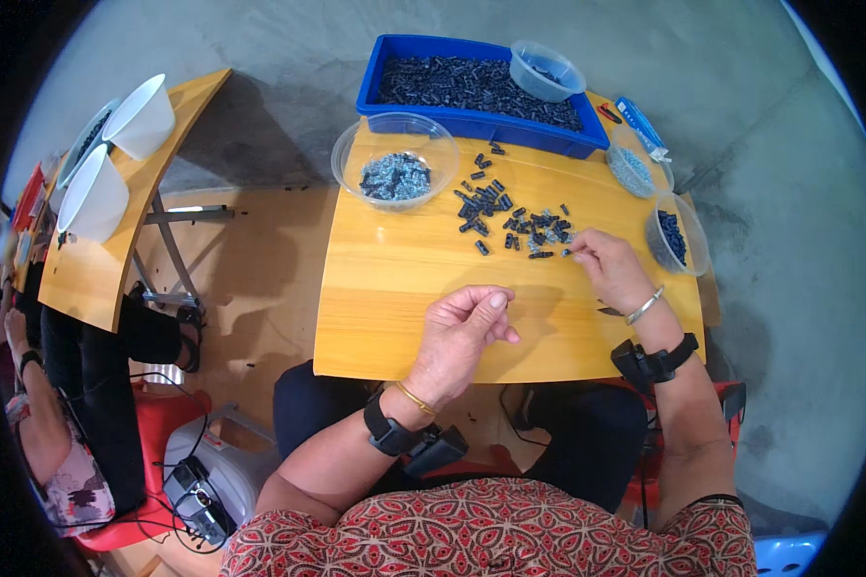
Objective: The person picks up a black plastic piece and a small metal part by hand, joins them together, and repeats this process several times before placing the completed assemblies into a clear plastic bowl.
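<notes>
My right hand [611, 269] reaches to the right edge of a loose pile of small black parts [539, 229] mixed with small silvery pieces. Its thumb and index finger pinch a tiny dark part [568, 252]. Closer to me, my left hand [460, 337] hovers over the table's front, fingers curled and thumb pressed to the index finger. Whatever it may hold is hidden. Another cluster of black parts [486, 204] lies just left of the pile. Beyond it, a clear round bowl [445, 144] contains silvery and black pieces.
A blue tray [587, 144] full of black parts spans the table's far side, a clear tub [548, 79] resting on its corner. Two small bowls [656, 183] [700, 255] line the right edge. At left, another person's arm [43, 423] shows near a table with white tubs [96, 197].
</notes>
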Demonstrator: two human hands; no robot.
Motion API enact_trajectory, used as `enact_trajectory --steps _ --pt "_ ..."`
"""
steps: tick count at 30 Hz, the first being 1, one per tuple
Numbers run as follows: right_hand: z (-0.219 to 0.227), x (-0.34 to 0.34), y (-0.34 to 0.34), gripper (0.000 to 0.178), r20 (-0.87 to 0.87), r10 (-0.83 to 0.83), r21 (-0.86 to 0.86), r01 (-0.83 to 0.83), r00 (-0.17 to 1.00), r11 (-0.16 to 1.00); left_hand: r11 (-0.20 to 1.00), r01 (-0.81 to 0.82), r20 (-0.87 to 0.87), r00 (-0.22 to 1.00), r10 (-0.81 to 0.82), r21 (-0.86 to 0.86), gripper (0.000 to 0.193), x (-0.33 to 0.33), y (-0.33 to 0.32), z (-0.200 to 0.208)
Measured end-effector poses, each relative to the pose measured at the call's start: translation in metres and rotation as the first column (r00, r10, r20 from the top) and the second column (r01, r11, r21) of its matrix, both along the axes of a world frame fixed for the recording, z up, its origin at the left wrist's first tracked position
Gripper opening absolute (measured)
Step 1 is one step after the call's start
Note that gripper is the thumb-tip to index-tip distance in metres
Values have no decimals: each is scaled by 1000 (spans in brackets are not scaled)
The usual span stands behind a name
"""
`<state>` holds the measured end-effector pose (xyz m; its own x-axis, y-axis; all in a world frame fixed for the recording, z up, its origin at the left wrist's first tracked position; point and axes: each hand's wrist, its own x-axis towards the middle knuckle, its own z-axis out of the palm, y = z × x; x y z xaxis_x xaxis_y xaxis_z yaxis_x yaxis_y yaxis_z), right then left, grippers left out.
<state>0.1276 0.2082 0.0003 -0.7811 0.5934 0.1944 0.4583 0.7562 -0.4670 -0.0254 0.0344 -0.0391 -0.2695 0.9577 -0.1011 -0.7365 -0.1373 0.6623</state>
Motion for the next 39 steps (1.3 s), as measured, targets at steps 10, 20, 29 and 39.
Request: enact_trajectory --steps 10,20,29,39 --pt "1 -12 -6 8 161 25 100 -41 987 994 1000 10 -9 1000 -10 3 15 -2 1 0" --pt "8 -19 -3 5 167 39 165 -67 985 984 1000 14 -26 1000 -14 3 14 2 1 -2" --pt "63 -87 -13 17 -404 68 -28 -86 912 996 999 31 -25 999 -30 33 14 0 -1 -4" --pt "20 -10 22 17 -348 -177 -190 116 921 975 996 65 -41 997 -62 63 14 2 1 -7"
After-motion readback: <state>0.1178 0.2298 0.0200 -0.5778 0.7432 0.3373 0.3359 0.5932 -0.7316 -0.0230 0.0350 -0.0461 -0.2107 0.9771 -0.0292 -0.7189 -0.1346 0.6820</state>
